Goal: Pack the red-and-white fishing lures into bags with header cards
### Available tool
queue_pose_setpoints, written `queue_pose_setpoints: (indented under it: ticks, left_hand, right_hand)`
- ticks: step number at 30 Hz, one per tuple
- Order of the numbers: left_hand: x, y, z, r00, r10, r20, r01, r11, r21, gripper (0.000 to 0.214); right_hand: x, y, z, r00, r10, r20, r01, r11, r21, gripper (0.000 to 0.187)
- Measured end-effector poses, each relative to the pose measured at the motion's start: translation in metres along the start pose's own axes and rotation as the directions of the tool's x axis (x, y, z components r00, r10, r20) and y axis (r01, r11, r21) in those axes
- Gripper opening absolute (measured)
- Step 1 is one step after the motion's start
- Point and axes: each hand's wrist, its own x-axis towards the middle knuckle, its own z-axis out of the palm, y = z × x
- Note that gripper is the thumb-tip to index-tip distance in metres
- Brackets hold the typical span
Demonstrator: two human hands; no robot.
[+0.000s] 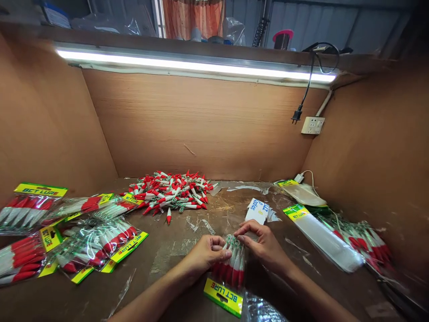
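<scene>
A clear bag of red-and-white fishing lures (229, 272) lies in front of me, its yellow-green BCT LURE header upside down and pointing toward me. My left hand (214, 251) pinches the bag's left side near the wire ends of the lures. At the bag's far end, thumb and fingertips of my right hand (257, 241) close on the edge beside the green wires. The plastic between those fingertips is too small to make out clearly. Just beyond my right hand is a white card with blue handwriting (257, 211).
A heap of loose lures (174, 192) lies at the back. Filled bags (97, 246) are piled on the left. Flat bags (321, 237) and more lures (375, 246) lie on the right. A black plug (296, 115) hangs by the outlet (313, 125).
</scene>
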Motion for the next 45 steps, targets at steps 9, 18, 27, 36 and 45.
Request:
queue_pose_setpoints:
  ticks: [9, 18, 27, 36, 45]
  left_hand:
    - [-0.003, 0.009, 0.006, 0.999, -0.047, 0.026, 0.048, 0.998, -0.043, 0.048]
    - [-0.004, 0.010, 0.002, 1.000, 0.014, -0.001, -0.014, 0.998, -0.054, 0.066]
    - [-0.006, 0.014, 0.009, 0.999, -0.028, -0.041, 0.020, 0.983, -0.185, 0.046]
    - [-0.005, 0.012, -0.003, 0.999, -0.037, 0.039, 0.036, 0.999, 0.034, 0.036]
    - [0.000, 0.009, 0.010, 0.971, 0.177, -0.160, -0.129, 0.955, 0.268, 0.039]
  right_hand:
    - [-0.004, 0.001, 0.014, 0.997, 0.069, 0.033, -0.075, 0.975, 0.209, 0.028]
    - [0.001, 0.009, 0.008, 0.989, 0.147, 0.033, -0.150, 0.943, 0.297, 0.025]
    - [0.004, 0.020, 0.018, 0.945, 0.307, 0.108, -0.323, 0.841, 0.433, 0.052]
    - [0.005, 0.022, 0.012, 0.942, 0.314, 0.121, -0.334, 0.820, 0.465, 0.035]
    - [0.004, 0.011, 0.006, 0.960, 0.256, 0.113, -0.280, 0.872, 0.402, 0.032]
